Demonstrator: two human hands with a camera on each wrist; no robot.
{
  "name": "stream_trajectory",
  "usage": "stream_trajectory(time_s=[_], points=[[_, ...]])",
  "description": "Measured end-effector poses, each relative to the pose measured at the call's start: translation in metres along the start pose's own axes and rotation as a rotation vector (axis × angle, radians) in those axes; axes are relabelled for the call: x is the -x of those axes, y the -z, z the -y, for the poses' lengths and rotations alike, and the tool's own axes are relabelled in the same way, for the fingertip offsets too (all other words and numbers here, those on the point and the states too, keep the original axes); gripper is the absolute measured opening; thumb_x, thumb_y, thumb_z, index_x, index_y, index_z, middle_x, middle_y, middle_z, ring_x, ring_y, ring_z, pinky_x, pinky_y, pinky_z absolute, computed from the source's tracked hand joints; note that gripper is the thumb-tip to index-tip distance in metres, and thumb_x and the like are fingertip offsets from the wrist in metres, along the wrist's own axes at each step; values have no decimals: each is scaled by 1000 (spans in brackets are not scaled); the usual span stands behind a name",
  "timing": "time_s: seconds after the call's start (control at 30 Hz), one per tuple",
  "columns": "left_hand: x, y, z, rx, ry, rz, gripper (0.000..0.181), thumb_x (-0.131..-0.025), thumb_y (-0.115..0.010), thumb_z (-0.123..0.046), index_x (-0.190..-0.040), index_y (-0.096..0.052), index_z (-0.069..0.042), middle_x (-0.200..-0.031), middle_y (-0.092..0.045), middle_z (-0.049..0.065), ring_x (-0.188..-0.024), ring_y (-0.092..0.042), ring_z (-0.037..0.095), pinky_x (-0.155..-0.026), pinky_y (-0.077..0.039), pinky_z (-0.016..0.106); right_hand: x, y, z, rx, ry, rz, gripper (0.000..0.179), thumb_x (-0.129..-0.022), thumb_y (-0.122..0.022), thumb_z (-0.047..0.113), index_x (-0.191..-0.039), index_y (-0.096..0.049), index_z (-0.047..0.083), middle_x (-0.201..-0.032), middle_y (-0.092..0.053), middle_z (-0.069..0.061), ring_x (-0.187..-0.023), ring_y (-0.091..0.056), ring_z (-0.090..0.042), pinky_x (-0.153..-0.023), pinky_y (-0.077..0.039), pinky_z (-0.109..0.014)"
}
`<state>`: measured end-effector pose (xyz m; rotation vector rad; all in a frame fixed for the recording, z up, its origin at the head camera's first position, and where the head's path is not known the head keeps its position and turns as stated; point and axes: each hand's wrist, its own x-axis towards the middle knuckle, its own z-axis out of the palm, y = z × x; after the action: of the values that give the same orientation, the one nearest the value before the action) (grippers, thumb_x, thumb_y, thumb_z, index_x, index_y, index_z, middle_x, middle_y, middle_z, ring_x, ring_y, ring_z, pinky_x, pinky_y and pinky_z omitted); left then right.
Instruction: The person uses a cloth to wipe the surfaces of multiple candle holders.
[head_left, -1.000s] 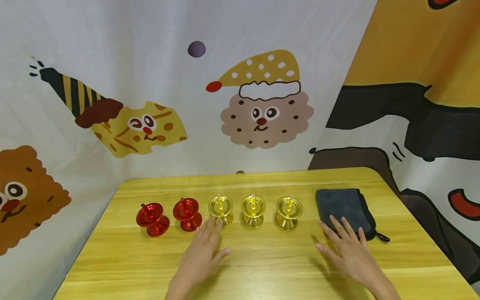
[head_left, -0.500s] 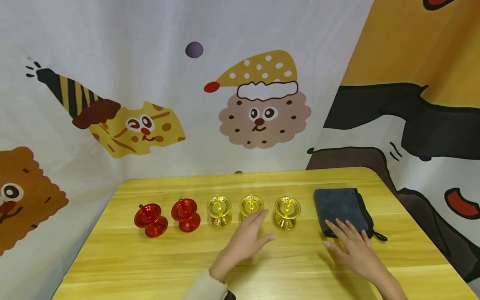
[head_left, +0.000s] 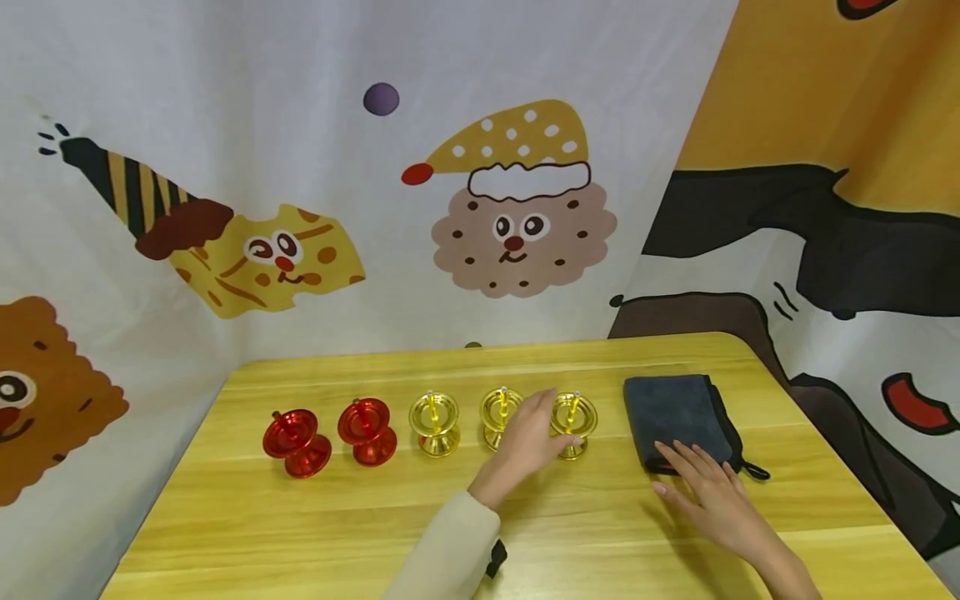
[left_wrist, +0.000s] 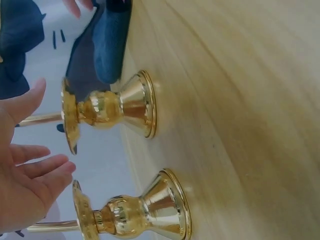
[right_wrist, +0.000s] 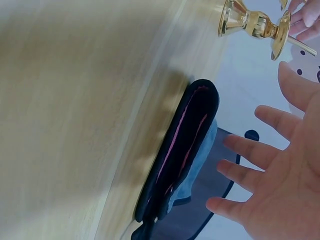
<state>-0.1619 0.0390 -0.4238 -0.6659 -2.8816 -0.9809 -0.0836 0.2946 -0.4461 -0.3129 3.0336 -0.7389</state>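
Observation:
Three gold candle holders with upright rods in their dishes stand in a row. My left hand [head_left: 528, 437] reaches in between the middle gold candle holder [head_left: 492, 408] and the right gold candle holder [head_left: 587, 417], thumb spread from the fingers. In the left wrist view its fingers sit level with the dishes, and nothing is held. The left gold candle holder [head_left: 438, 446] stands apart. My right hand [head_left: 712, 508] hovers at the near edge of a folded grey-blue cloth [head_left: 671, 408]; the right wrist view shows its fingers [right_wrist: 252, 150] spread above the cloth's dark-edged fold.
Two red candle holders, the outer one [head_left: 307, 458] and the inner one [head_left: 375, 450], stand left of the gold ones. The wooden table [head_left: 300, 542] backs onto a cartoon-printed curtain [head_left: 315, 100]. A black loop [head_left: 755, 472] sticks out from the cloth's right corner.
My left hand has moved right, from near the left gold candle holder past the middle one to the right one. My right hand has shifted slightly. The camera view has drifted a little.

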Motion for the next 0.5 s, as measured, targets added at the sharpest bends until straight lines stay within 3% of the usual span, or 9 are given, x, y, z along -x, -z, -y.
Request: stream_trajectory(time_s=[0.17, 0.33, 0.5], points=[[-12, -4, 1, -28, 0, 49, 84, -72, -74, -40, -137, -38, 1, -135, -43, 18, -123, -41, 28, -100, -36, 36, -2, 4, -2, -9, 35, -12, 57, -87, -61, 34, -134, -43, 6, -133, -38, -30, -121, -28, -51, -87, -18, -71], [-18, -8, 2, -43, 21, 74, 89, -69, -77, -40, -137, -38, 2, -136, -42, 17, -124, -40, 27, -100, -36, 35, -15, 14, -2, -17, 105, -41, 57, -84, -65, 26, -130, -46, -1, -128, -43, -31, -113, -38, -53, -80, -31, -69], [-21, -12, 1, -108, 26, 80, 88, -68, -76, -42, -135, -40, 3, -133, -45, 16, -123, -41, 25, -99, -37, 33, -33, 22, -5, -64, 64, 4, 61, -86, -63, 28, -134, -41, -3, -130, -42, -30, -114, -36, -52, -84, -33, -67]])
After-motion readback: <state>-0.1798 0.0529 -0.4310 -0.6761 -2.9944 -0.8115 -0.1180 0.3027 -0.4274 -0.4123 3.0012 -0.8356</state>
